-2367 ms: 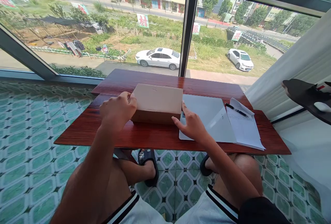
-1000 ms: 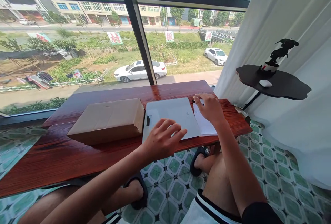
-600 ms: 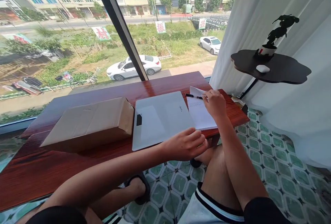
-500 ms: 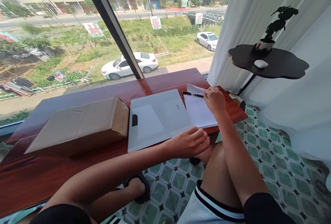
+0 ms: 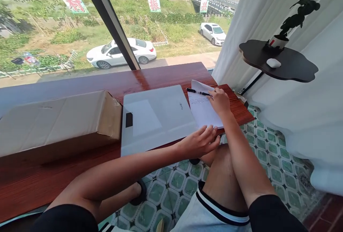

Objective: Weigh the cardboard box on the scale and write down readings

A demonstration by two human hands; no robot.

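Observation:
My right hand [image 5: 220, 102] is at the right part of a white sheet of paper [image 5: 205, 114] bearing rows of small handwriting. Its fingers are closed at one end of a black pen [image 5: 198, 92], which slants left across the top of the writing. The paper's upper edge curls up. My left hand [image 5: 199, 142] hovers by the paper's lower edge and the table's front edge, its fingers loosely spread and holding nothing. Left of the paper lies a flat pale grey slab [image 5: 171, 117] with dark lettering and a black rectangle on it.
A long cardboard box [image 5: 72, 121] lies at the left on the reddish wooden table [image 5: 171, 73]. To the right, a dark scalloped side table [image 5: 297, 65] carries a potted plant [image 5: 297, 21] and a white mouse-like object [image 5: 273, 63]. A white curtain [image 5: 241, 39] hangs beside the window.
The view has tilted down and shifted. My left hand's fingers have straightened and spread a little, reaching nearer the paper's lower edge. My right hand keeps its place at the pen.

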